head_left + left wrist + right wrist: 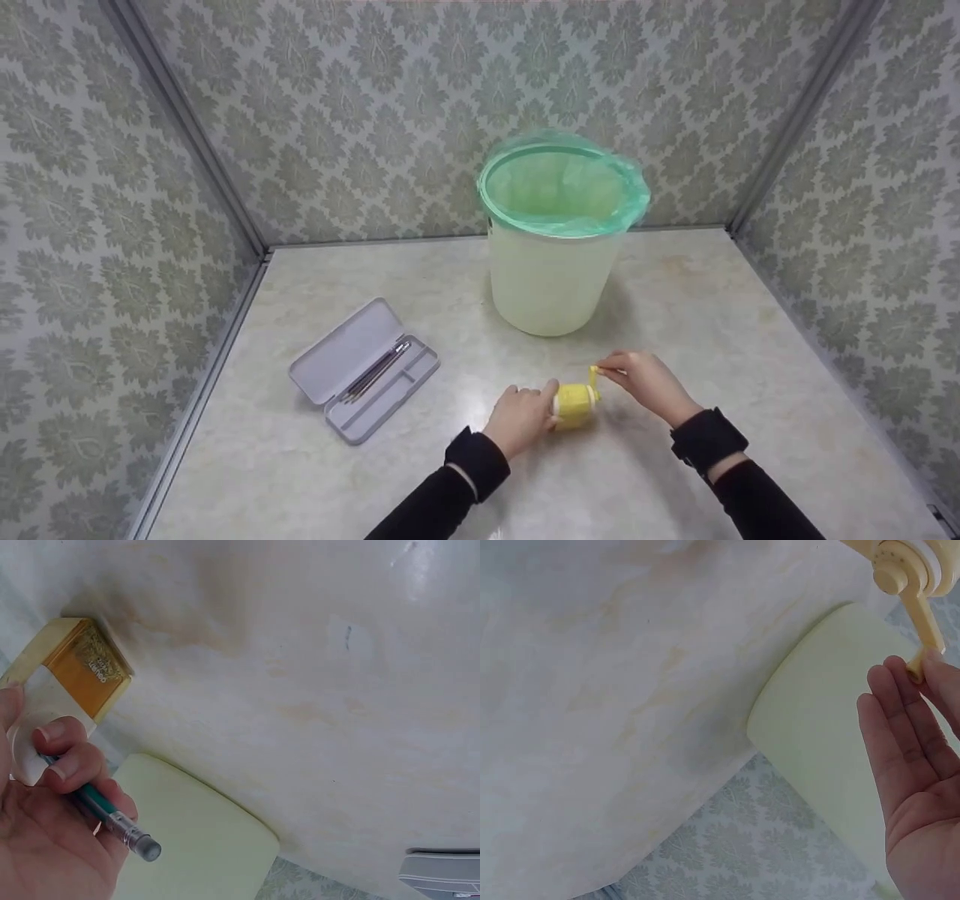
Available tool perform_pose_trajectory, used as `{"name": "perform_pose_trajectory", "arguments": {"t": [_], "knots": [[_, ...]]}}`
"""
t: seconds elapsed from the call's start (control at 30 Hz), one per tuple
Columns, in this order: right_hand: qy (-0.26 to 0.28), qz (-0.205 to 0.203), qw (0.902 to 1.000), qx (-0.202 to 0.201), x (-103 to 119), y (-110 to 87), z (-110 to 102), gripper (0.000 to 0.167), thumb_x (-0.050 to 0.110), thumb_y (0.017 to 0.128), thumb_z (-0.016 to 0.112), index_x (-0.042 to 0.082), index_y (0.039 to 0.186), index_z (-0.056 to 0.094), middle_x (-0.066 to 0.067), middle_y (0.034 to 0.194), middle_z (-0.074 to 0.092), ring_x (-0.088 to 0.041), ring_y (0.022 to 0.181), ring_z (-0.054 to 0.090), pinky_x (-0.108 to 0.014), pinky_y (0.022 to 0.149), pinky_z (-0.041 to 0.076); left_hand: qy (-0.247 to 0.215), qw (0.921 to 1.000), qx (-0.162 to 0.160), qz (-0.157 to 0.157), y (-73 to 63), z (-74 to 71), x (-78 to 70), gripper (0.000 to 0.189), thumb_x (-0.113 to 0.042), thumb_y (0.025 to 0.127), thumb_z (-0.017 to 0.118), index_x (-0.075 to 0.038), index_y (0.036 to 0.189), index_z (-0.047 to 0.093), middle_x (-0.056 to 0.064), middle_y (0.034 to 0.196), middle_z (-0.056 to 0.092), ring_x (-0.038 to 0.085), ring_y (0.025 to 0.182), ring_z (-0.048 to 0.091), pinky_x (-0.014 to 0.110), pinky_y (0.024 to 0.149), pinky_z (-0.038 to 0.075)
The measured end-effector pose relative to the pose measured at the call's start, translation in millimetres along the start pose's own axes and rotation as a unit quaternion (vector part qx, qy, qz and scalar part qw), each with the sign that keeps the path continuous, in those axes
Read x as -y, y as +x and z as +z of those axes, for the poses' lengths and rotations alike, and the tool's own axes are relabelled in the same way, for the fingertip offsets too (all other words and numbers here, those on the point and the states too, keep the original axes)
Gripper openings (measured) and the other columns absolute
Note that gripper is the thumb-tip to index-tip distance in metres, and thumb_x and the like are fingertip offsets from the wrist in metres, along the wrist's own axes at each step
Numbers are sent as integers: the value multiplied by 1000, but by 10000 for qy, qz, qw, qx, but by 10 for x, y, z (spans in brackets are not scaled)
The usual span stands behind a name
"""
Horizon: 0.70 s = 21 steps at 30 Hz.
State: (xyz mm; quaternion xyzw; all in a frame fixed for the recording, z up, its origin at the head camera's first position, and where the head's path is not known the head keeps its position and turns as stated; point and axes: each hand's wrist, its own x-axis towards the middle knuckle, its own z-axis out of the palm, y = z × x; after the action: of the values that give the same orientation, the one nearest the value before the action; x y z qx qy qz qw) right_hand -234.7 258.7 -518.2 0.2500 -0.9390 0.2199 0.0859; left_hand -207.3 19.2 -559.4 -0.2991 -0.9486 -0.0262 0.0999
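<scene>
On the left of the head view, a grey pencil box (345, 349), lying wide open on the pale counter (247, 450), with a few thin pencils (377, 371) side by side in a long slot. Next, at the bottom middle, a left hand (523, 421), coming in from below in a black sleeve and black wrist band. In the left wrist view, fingers curled round a green pencil (94, 799), grey rubber end poking out, other end hidden. Then, a bit right of the top middle, a tall pale green bin (551, 285) with a see-through green bag (634, 199) over the rim. Below the bin, a yellow pencil sharpener (574, 405), white end right up against the left hand. Hard to tell if lifted or resting on the counter. Farthest right, a right hand (651, 382), thumb and fingers pinching the little knob of the sharpener's yellow crank (924, 619), pointing up in the head view.
</scene>
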Motion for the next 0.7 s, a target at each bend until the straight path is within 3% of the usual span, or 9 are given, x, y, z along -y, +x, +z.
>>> {"name": "perform_pose_trajectory", "arguments": {"t": [0.17,0.37,0.53,0.7], "knots": [[-18,13,10000,-6,-24,26,27,16,11,94,70,4,103,81,-8,91,79,-25,84,75,-39,77,62,-18,10000,-72,-4,-14,-4,-8,50,-48,94,67,-15,128,52,0,86,76,18,77,72,32,81,56],[-234,-199,9993,-209,-46,64,76,13,9,92,72,3,100,81,-8,86,78,-25,80,75,-38,74,61,-152,9998,60,-94,-1,-35,-11,50,-45,96,65,-14,132,51,3,91,77,20,81,73,34,86,57],[-354,-173,9991,-173,-78,58,151,13,8,91,74,2,99,81,-9,86,78,-25,79,75,-37,73,61,-300,9992,232,-110,-5,-21,-30,51,-46,95,66,-14,133,51,3,91,76,20,78,71,31,79,57],[-291,-109,9995,-113,-94,74,183,13,8,91,73,2,100,81,-10,85,78,-25,78,74,-37,73,61,-536,9982,134,-220,-15,-18,-24,52,-44,94,69,-13,132,52,4,85,73,21,72,67,30,65,55]]}}
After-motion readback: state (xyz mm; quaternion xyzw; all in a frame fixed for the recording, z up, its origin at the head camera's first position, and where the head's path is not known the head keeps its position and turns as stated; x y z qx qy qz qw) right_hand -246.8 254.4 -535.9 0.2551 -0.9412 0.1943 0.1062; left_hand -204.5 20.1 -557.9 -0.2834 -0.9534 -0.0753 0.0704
